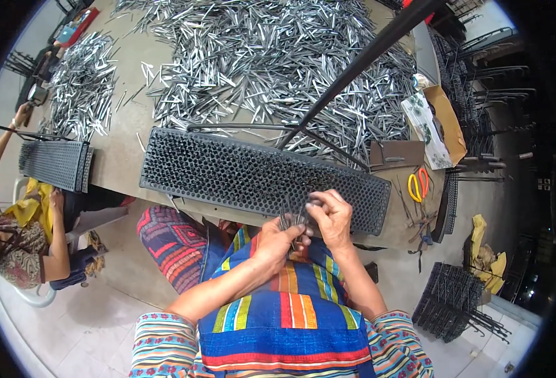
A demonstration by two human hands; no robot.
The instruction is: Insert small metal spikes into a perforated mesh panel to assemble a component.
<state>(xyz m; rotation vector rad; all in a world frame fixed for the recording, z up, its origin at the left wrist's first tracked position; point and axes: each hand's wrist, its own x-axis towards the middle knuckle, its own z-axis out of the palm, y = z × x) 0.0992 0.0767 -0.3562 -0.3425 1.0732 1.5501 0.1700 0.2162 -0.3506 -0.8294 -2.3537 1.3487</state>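
My left hand [279,242] is closed around a small bunch of thin metal pieces [284,215], their ends sticking up past the fingers. Just to its right, my right hand [332,220] is raised with its fingertips pinched together; whatever they hold is too small and blurred to name. Both hands are at the near edge of a long dark perforated rack [215,169], covered in rows of round holes. The rack lies slanted along the table edge, with a black metal frame [360,63] rising from it. Many of its holes look filled with dark pieces.
A large heap of loose metal pieces [272,57] spreads behind the rack. Orange-and-yellow-handled scissors [418,184] and an open cardboard box [445,126] are on the right. At left, a co-worker [23,246] sits by another rack [54,165]. Stacked racks [451,296] stand on the floor.
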